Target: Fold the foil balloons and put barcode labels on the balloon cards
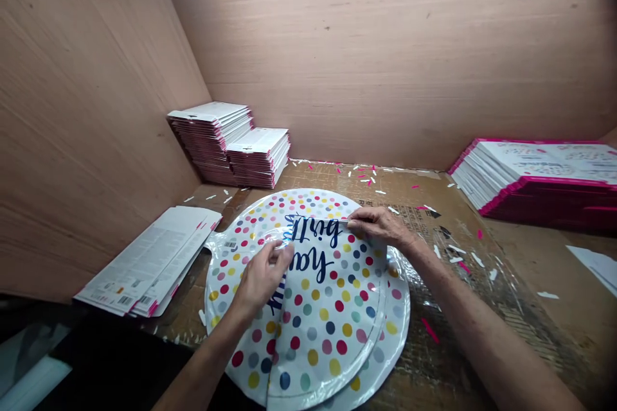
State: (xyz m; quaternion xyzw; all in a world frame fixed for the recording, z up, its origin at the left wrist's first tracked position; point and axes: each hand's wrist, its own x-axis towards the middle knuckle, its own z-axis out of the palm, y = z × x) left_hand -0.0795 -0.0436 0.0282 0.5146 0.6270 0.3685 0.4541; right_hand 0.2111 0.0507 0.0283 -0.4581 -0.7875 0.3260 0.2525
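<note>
Flat on the cardboard-covered work surface lies a white foil balloon (321, 318) with coloured dots and dark blue lettering, upside down from here. It is partly folded over, and another dotted layer shows beneath, its edge sticking out at the right. My left hand (260, 276) is at the fold's left edge near the lettering, with thumb and fingers pinched together on the foil. At the far end of the lettering, my right hand (378, 226) pinches the balloon's upper folded edge. The balloon's narrow neck (212, 241) points left.
Tall stacks of printed cards (209, 141) stand at the back left. Loose white cards (154, 263) are spread nearer on the left. Pink-edged folded cards (540, 176) are piled at the right. Paper scraps (366, 173) litter the cardboard. Wooden panels (337, 45) enclose the back and left.
</note>
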